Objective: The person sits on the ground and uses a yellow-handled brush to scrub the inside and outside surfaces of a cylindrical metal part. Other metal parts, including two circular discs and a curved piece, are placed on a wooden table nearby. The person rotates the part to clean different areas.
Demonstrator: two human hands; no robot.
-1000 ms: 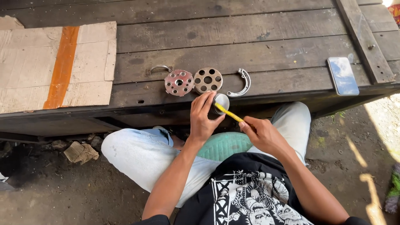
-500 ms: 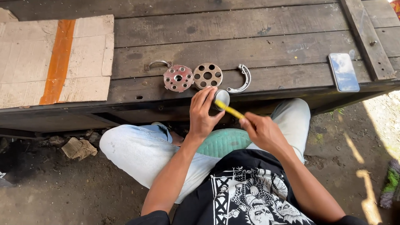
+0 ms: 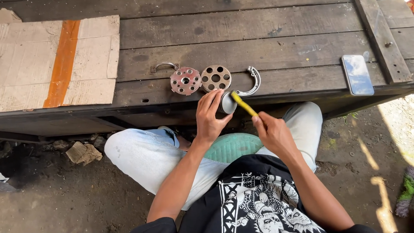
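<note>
My left hand (image 3: 210,114) grips a small round metal cylinder (image 3: 227,103) at the front edge of the dark wooden platform (image 3: 258,47). My right hand (image 3: 271,132) holds a thin yellow tool (image 3: 243,103), whose far tip rests at the cylinder's upper right side. Just beyond on the planks lie a reddish perforated disc (image 3: 185,80), a rusty perforated disc (image 3: 216,78) and a curved metal clamp piece (image 3: 252,82).
A small curved metal bracket (image 3: 164,66) lies left of the discs. A flattened cardboard sheet (image 3: 56,62) with an orange stripe covers the platform's left. A phone (image 3: 357,74) lies at the right, near a wooden batten (image 3: 381,39). Dirt ground surrounds my knees.
The yellow tool's tip has shifted up and to the right across the cylinder's face, and my right hand has risen slightly. My left hand keeps its grip.
</note>
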